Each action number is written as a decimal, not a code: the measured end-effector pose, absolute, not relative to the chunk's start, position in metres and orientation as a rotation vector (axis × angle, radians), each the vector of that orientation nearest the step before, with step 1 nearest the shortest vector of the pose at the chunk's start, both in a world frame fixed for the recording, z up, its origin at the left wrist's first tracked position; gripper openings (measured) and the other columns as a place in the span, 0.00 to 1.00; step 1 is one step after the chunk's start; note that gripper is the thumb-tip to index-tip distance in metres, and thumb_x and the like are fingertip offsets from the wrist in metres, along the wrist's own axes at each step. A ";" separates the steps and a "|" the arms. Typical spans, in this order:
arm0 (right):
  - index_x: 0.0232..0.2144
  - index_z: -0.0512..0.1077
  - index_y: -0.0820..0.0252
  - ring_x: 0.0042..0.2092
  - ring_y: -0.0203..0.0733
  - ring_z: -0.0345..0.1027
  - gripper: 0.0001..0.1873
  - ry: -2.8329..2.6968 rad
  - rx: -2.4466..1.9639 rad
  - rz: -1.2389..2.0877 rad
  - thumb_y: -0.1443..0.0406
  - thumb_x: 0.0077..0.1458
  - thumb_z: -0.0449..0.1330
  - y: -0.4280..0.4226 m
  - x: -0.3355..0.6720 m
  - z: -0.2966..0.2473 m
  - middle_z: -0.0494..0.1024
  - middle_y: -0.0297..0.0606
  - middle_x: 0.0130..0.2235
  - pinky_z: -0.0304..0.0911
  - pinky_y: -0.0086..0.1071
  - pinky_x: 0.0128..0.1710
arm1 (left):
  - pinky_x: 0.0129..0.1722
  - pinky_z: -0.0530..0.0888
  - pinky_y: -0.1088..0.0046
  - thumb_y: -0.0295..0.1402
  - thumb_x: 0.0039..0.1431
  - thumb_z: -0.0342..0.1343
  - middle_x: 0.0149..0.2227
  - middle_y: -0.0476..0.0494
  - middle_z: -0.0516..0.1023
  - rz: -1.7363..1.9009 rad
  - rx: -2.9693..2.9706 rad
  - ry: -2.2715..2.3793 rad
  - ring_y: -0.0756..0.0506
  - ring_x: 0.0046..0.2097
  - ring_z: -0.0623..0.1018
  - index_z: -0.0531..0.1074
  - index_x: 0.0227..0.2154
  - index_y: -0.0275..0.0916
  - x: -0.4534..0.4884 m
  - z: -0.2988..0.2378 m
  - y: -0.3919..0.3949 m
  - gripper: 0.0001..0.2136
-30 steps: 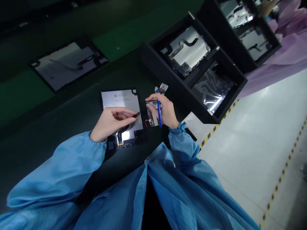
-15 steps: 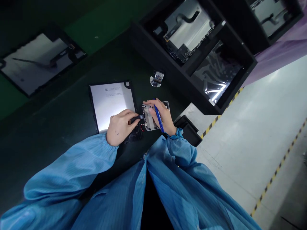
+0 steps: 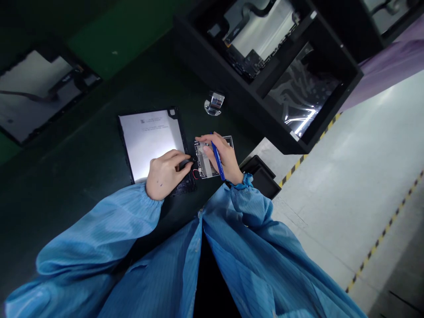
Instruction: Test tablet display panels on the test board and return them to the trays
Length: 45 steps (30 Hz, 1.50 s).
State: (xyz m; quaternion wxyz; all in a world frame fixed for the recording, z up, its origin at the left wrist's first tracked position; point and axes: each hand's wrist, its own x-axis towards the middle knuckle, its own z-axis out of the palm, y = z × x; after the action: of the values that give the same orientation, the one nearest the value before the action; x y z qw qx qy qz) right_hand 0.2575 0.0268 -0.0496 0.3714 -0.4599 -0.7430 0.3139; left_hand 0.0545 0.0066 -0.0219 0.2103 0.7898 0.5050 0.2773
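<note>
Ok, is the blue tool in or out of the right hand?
In: the blue tool lies across the right hand, beside its thumb.

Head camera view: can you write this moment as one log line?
left hand: pinching dark ribbon beside circuit board | right hand: over circuit board, holding blue pen-like tool | screen panel: partly under left hand

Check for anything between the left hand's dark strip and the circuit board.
Nothing visible stands between them: the dark strip in the left hand ends close beside the circuit board, contact unclear. The right hand covers part of the board.
</note>
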 end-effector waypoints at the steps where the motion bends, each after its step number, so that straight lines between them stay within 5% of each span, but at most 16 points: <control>1: 0.50 0.67 0.54 0.54 0.42 0.71 0.13 -1.902 -1.172 0.803 0.58 0.71 0.48 0.027 0.257 -0.050 0.78 0.37 0.52 0.51 0.45 0.69 | 0.28 0.71 0.72 0.29 0.60 0.61 0.35 0.46 0.80 0.775 2.202 1.396 0.51 0.27 0.74 0.80 0.36 0.33 0.055 -0.022 0.006 0.06; 30: 0.49 0.68 0.55 0.54 0.43 0.71 0.11 -1.929 -1.171 0.785 0.64 0.65 0.53 0.028 0.258 -0.049 0.78 0.36 0.52 0.54 0.46 0.68 | 0.28 0.73 0.73 0.30 0.62 0.59 0.36 0.46 0.81 0.759 2.272 1.386 0.50 0.28 0.76 0.80 0.37 0.34 0.056 -0.024 0.006 0.06; 45: 0.48 0.69 0.55 0.55 0.43 0.71 0.12 -1.936 -1.164 0.770 0.67 0.62 0.56 0.028 0.258 -0.051 0.78 0.35 0.52 0.53 0.47 0.68 | 0.36 0.75 0.70 0.29 0.65 0.56 0.37 0.41 0.80 0.770 2.374 1.198 0.45 0.36 0.79 0.79 0.39 0.31 0.051 -0.025 0.013 0.08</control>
State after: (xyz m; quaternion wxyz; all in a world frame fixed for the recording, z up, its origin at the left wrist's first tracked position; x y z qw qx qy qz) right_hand 0.2580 0.0284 -0.0508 0.3687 -0.4535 -0.7539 0.3000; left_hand 0.0510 0.0129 -0.0246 0.1857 0.8426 0.4253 0.2732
